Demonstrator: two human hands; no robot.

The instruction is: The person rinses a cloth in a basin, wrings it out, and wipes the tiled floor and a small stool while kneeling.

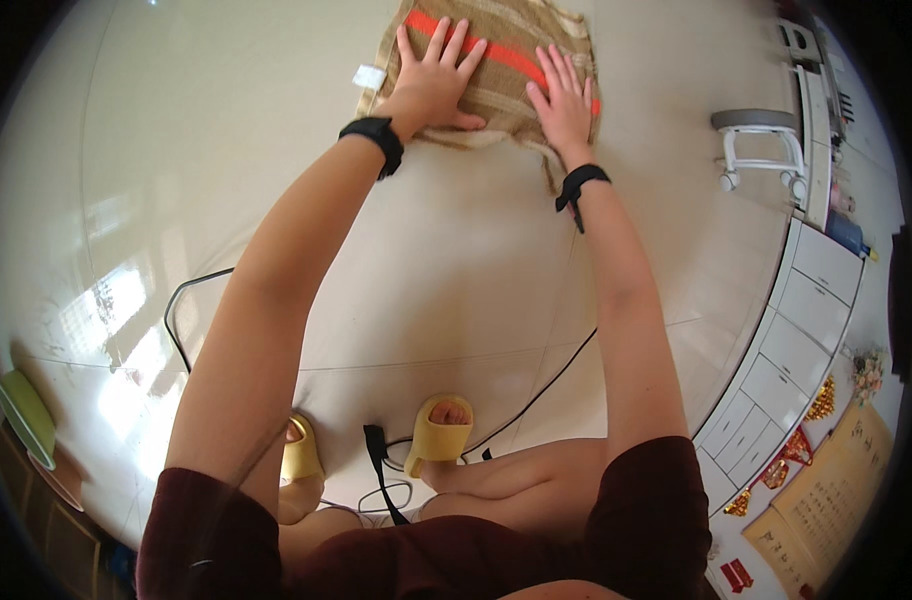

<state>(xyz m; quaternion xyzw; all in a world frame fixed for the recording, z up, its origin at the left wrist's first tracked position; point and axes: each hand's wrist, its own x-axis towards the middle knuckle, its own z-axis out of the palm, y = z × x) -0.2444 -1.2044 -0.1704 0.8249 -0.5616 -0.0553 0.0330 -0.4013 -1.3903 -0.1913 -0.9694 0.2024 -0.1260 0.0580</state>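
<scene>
A brown towel with a bright orange stripe and paler bands lies on the tiled floor before me. My left hand rests palm down on its left part, fingers spread wide. On the right part, my right hand presses flat with its fingers slightly apart. Neither hand grips anything. A white label sticks out from the towel's left edge. The near edge looks rumpled, and a loose fold trails toward me beside my right wrist. Black bands circle both wrists.
Black cable runs over the floor near my yellow slippers. At right stand a white wheeled stool with a grey seat and a white drawer cabinet. A green basin sits at far left.
</scene>
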